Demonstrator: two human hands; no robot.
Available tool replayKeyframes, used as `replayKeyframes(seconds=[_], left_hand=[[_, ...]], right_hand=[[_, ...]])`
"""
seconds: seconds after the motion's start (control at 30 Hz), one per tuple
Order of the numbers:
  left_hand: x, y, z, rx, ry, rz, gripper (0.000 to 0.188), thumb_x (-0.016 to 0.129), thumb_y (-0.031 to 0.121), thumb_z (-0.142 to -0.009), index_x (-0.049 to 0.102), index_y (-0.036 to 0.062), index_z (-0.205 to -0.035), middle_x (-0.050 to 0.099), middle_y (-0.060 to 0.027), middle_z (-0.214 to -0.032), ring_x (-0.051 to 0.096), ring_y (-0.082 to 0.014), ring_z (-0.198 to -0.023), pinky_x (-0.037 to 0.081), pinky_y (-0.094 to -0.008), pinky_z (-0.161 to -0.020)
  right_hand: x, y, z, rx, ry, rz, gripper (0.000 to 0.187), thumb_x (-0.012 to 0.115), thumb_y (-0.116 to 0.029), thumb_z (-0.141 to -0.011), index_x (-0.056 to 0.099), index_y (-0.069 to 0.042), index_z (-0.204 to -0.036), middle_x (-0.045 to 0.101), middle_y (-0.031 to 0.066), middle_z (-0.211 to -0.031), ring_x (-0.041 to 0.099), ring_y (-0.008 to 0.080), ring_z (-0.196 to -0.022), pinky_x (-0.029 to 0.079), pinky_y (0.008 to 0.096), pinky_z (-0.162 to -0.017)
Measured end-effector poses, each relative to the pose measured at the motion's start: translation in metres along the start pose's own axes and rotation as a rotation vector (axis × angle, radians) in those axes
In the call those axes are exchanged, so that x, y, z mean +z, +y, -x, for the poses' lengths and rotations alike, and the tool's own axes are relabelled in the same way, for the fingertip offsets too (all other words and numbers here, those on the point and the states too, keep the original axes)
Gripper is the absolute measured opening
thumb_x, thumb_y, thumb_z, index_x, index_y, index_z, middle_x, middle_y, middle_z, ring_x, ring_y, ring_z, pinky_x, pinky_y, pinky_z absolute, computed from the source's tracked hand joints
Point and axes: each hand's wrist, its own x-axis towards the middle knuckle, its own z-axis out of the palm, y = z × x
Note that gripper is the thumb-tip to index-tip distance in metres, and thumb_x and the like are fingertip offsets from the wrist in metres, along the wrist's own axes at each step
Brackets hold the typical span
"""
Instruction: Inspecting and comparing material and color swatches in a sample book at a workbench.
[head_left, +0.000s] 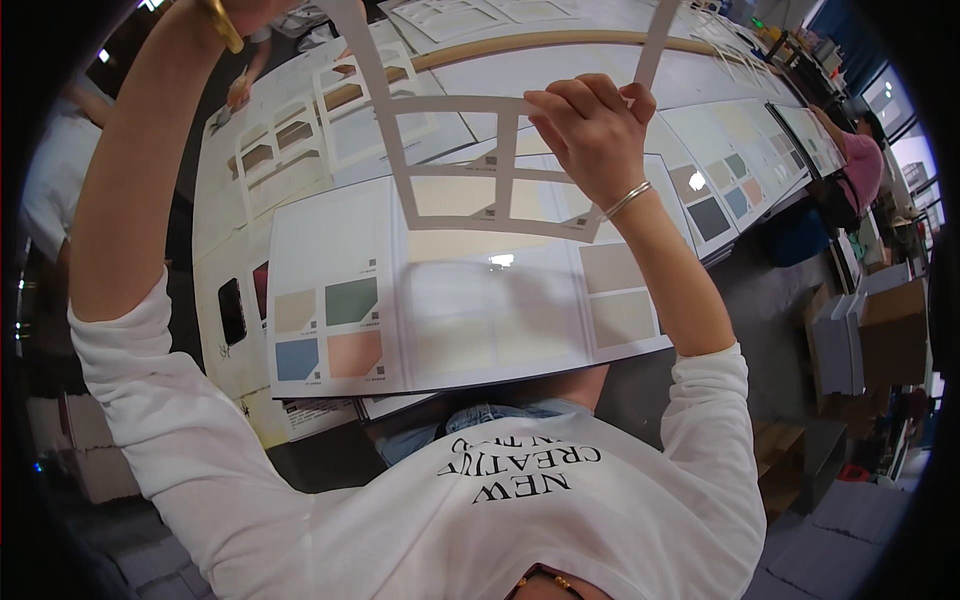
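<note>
A white card frame (400,165) with several rectangular cut-out windows hangs raised and tilted over an open sample book (335,215). My right hand (595,125) is closed on one of its crossbars, fingers curled. At the upper edge of the view my left hand (250,8) shows only in part; its fingers are out of sight, so its hold cannot be told. The book's left page carries beige, green (350,301), blue and peach swatches. Paler swatches (622,318) fill the middle and right panels, partly seen through the frame's windows.
More white frames (280,150) lie at the far left of the table. A black phone (231,311) rests left of the book. Further sample books (710,180) line the right side. Co-workers' hands (240,92) show at left; a person in pink (862,165) works at right. Cartons (893,325) stand beyond.
</note>
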Motion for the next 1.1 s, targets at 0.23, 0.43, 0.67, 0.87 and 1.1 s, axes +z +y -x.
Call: replayKeyframes(seconds=[0.23, 0.43, 0.67, 0.87, 1.1], left_hand=[[0.038, 0.014, 0.01, 0.285, 0.438, -1.086, 0.033, 0.079, 0.025, -0.078, 0.069, 0.0071, -0.104, 0.07, -0.0106, -0.095, 0.065, -0.0249, -0.094, 0.039, -0.0433, -0.095], [0.039, -0.001, -0.003, 0.42, 0.663, -1.218, 0.043, 0.083, 0.032, -0.071, 0.068, 0.0132, -0.107, 0.07, -0.0058, -0.103, 0.06, -0.0212, -0.107, 0.027, -0.0443, -0.105], [0.056, 0.003, -0.01, 0.26, 0.644, -1.604, 0.038, 0.079, 0.036, -0.074, 0.069, 0.0151, -0.104, 0.068, -0.0025, -0.097, 0.06, -0.0183, -0.103, 0.027, -0.0456, -0.105], [0.051, -0.023, -0.032, 0.541, 0.693, -1.371, 0.035, 0.078, 0.032, -0.076, 0.068, 0.0145, -0.104, 0.068, -0.0024, -0.095, 0.062, -0.0178, -0.099, 0.032, -0.0393, -0.1], [0.057, -0.02, -0.029, 0.762, 0.771, -1.144, 0.028, 0.076, 0.028, -0.083, 0.065, 0.0125, -0.104, 0.067, -0.0057, -0.073, 0.066, -0.0229, -0.076, 0.038, -0.0381, -0.091]], right_hand=[[-0.027, -0.008, -0.004, -0.069, -0.012, 0.04, 0.013, 0.069, -0.014, -0.078, 0.069, -0.021, -0.089, 0.063, -0.0114, -0.088, 0.057, 0.0075, -0.092, 0.027, 0.0378, -0.088], [-0.043, -0.02, -0.006, -0.082, -0.023, 0.028, 0.016, 0.068, -0.012, -0.077, 0.07, -0.019, -0.091, 0.062, -0.0096, -0.087, 0.057, 0.008, -0.091, 0.027, 0.0373, -0.089], [-0.061, -0.021, -0.007, -0.092, -0.079, 0.089, 0.021, 0.075, -0.018, -0.078, 0.071, -0.02, -0.099, 0.064, -0.01, -0.092, 0.058, 0.0085, -0.09, 0.029, 0.0343, -0.086], [-0.055, -0.031, -0.01, -0.124, 0.023, 0.036, 0.016, 0.067, -0.012, -0.074, 0.068, -0.018, -0.089, 0.058, -0.0084, -0.084, 0.055, 0.0078, -0.085, 0.029, 0.035, -0.086], [-0.059, -0.04, -0.016, -0.16, 0.046, 0.034, 0.016, 0.067, -0.013, -0.073, 0.068, -0.018, -0.088, 0.058, -0.0082, -0.084, 0.054, 0.0087, -0.083, 0.029, 0.0353, -0.086]])
